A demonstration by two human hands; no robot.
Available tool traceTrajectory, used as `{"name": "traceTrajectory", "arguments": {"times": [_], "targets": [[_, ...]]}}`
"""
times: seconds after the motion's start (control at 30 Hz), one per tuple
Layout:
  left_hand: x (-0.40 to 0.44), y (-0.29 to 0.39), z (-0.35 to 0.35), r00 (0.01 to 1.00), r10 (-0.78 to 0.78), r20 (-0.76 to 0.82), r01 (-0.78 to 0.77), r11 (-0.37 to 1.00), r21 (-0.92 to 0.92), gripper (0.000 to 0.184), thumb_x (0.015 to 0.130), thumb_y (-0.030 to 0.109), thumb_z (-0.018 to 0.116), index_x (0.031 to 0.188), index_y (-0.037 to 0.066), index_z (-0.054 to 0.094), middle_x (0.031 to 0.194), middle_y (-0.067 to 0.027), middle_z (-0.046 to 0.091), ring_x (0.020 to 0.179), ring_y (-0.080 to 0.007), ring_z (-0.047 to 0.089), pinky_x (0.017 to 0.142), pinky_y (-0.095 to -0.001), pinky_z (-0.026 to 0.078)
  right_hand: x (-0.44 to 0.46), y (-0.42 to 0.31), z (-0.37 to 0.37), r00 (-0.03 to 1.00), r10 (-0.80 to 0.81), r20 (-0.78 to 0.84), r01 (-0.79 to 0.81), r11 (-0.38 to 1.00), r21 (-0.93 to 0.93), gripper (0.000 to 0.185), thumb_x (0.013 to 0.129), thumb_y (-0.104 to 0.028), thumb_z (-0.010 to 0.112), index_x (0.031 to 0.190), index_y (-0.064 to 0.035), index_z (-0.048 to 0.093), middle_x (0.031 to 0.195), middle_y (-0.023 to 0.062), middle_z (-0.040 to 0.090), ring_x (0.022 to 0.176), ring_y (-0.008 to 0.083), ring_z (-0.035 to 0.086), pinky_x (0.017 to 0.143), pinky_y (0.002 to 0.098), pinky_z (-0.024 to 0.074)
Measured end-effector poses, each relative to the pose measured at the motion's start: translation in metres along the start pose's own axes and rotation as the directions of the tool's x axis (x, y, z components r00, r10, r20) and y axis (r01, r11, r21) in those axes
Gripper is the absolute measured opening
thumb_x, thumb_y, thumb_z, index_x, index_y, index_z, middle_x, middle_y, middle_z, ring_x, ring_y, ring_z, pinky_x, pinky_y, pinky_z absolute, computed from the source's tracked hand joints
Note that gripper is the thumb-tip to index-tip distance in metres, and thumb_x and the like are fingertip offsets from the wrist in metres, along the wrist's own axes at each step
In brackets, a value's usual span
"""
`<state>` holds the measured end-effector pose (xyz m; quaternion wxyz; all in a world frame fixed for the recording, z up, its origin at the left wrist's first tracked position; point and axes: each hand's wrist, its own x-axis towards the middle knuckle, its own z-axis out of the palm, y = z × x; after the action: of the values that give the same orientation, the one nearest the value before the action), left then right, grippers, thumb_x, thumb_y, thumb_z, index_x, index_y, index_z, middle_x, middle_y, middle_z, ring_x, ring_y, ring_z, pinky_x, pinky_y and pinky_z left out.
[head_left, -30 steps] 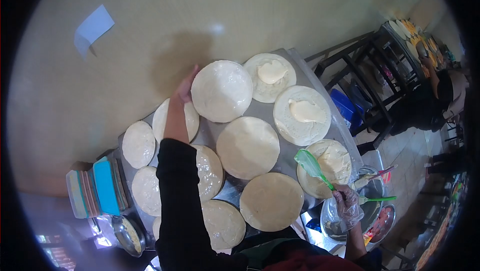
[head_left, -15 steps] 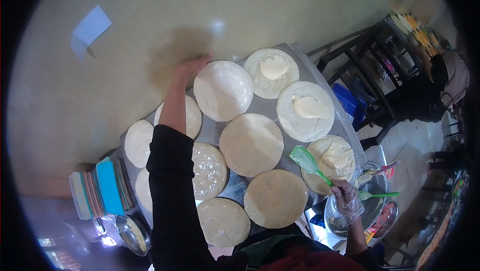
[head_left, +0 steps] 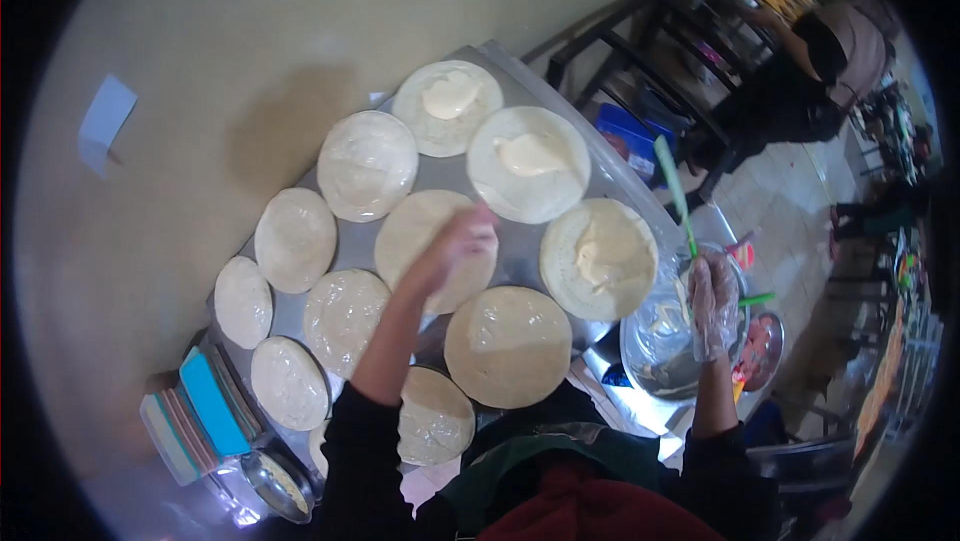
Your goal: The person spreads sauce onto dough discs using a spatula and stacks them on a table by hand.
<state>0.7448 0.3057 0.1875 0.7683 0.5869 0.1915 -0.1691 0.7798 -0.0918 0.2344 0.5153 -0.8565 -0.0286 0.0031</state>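
Observation:
Several pale dough rounds cover the metal table (head_left: 425,336). Some look glossy, and three along the far right side carry a dollop of cream, such as the nearest cream-topped round (head_left: 565,271). My bare left hand (head_left: 462,246) hovers over or touches the middle dough round (head_left: 405,226); its fingers are smeared by motion. In a clear plastic glove, my right hand (head_left: 714,306) grips the handle of a green spatula (head_left: 672,181), blade pointing up and away. It is above a large metal bowl (head_left: 650,376) with cream inside.
A second green handle (head_left: 757,299) sticks out of the bowl. Beside it is a smaller bowl (head_left: 768,346) of pinkish pieces. Blue and brown trays (head_left: 213,403) and a pan (head_left: 275,489) stand at left. Another person (head_left: 790,81) works near a dark rack (head_left: 640,41).
My left hand has come back from the far-left round to the middle one. My right hand has carried the spatula off the cream-topped round to the bowl. The view has shifted.

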Motion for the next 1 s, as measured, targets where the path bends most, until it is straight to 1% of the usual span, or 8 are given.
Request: {"name": "traceTrajectory", "arguments": {"times": [0.07, 0.17, 0.23, 0.3, 0.33, 0.53, 0.83, 1.0], "targets": [[-0.018, -0.017, 0.052, 0.988, -0.154, 0.003, 0.155, 0.988, -0.024, 0.051, 0.1, 0.05, 0.048, 0.127, 0.007, 0.051, 0.128, -0.0076, 0.054, 0.109, -0.0202, 0.057, 0.092, -0.0312, 0.046, -0.001, -0.006, -0.01, 0.968, 0.233, -0.093, -0.233, 0.972, 0.012, 0.023, 0.101, -0.024, 0.056, 0.106, -0.0029, 0.063, 0.075, -0.0023, 0.05, 0.068, 0.0069, 0.047, 0.06, 0.0243, 0.0382], [-0.019, -0.048, 0.08, 0.989, -0.143, -0.032, 0.146, 0.985, 0.096, 0.063, 0.097, 0.057, 0.049, 0.129, 0.003, 0.049, 0.125, -0.0105, 0.055, 0.109, -0.0192, 0.056, 0.092, -0.0318, 0.045, -0.007, 0.031, -0.011, 0.984, 0.099, -0.147, -0.092, 0.994, 0.055, 0.028, 0.101, -0.03, 0.055, 0.11, -0.0036, 0.062, 0.071, -0.0024, 0.049, 0.069, 0.007, 0.047, 0.062, 0.0235, 0.0369], [-0.011, -0.046, 0.088, 0.991, -0.108, -0.08, 0.122, 0.972, 0.199, 0.07, 0.096, 0.057, 0.051, 0.13, -0.004, 0.045, 0.124, -0.0145, 0.056, 0.112, -0.0208, 0.057, 0.091, -0.0336, 0.047, -0.017, 0.065, -0.009, 0.975, 0.166, -0.145, -0.161, 0.986, 0.047, 0.036, 0.101, -0.036, 0.055, 0.115, -0.0028, 0.06, 0.071, 0.0006, 0.054, 0.07, 0.007, 0.047, 0.064, 0.023, 0.037], [-0.006, -0.04, 0.096, 0.995, -0.048, -0.087, 0.065, 0.975, 0.213, 0.072, 0.096, 0.057, 0.052, 0.13, -0.006, 0.044, 0.124, -0.016, 0.056, 0.113, -0.0223, 0.056, 0.094, -0.0345, 0.046, -0.034, 0.069, -0.002, 0.914, 0.379, -0.143, -0.38, 0.925, 0.021, 0.043, 0.1, -0.044, 0.053, 0.119, -0.006, 0.061, 0.076, 0.0007, 0.062, 0.061, 0.0065, 0.044, 0.057, 0.0238, 0.0358], [-0.003, -0.037, 0.099, 0.995, 0.012, -0.101, 0.01, 0.976, 0.216, 0.073, 0.096, 0.057, 0.052, 0.13, -0.008, 0.043, 0.124, -0.0176, 0.057, 0.115, -0.0239, 0.056, 0.097, -0.0353, 0.046, -0.045, 0.061, 0.001, 0.872, 0.476, -0.113, -0.468, 0.879, 0.087, 0.044, 0.1, -0.046, 0.052, 0.119, -0.0072, 0.061, 0.082, 0.0029, 0.067, 0.066, 0.0065, 0.045, 0.065, 0.0238, 0.0377], [0.008, -0.045, 0.098, 0.99, -0.014, -0.142, 0.063, 0.936, 0.345, 0.078, 0.092, 0.064, 0.053, 0.13, -0.004, 0.045, 0.123, -0.0146, 0.057, 0.099, -0.0198, 0.054, 0.093, -0.0332, 0.045, -0.07, 0.087, 0.02, 0.94, 0.297, -0.166, -0.279, 0.953, 0.122, 0.045, 0.1, -0.042, 0.052, 0.124, -0.0038, 0.055, 0.084, 0.0038, 0.068, 0.071, 0.0084, 0.048, 0.072, 0.0254, 0.0396], [-0.006, -0.058, 0.105, 0.996, 0.008, -0.09, 0.019, 0.956, 0.292, 0.073, 0.094, 0.058, 0.054, 0.129, -0.005, 0.046, 0.121, -0.0158, 0.059, 0.109, -0.0212, 0.057, 0.095, -0.032, 0.045, -0.071, 0.085, 0.007, 0.96, 0.251, -0.121, -0.233, 0.962, 0.145, 0.043, 0.1, -0.034, 0.056, 0.125, 0.0004, 0.053, 0.083, 0.0059, 0.063, 0.086, 0.0135, 0.059, 0.085, 0.0295, 0.0422], [0.042, -0.005, 0.04, 0.868, 0.158, -0.47, -0.125, 0.987, 0.101, 0.046, 0.096, 0.053, 0.052, 0.095, 0.007, 0.06, 0.078, -0.0005, 0.055, 0.071, -0.0123, 0.051, 0.064, -0.0284, 0.04, -0.064, 0.087, 0.007, 0.953, 0.248, -0.174, -0.224, 0.963, 0.148, 0.041, 0.1, -0.033, 0.055, 0.126, -0.0012, 0.053, 0.079, 0.0034, 0.062, 0.074, 0.008, 0.052, 0.07, 0.0238, 0.0403]]}}
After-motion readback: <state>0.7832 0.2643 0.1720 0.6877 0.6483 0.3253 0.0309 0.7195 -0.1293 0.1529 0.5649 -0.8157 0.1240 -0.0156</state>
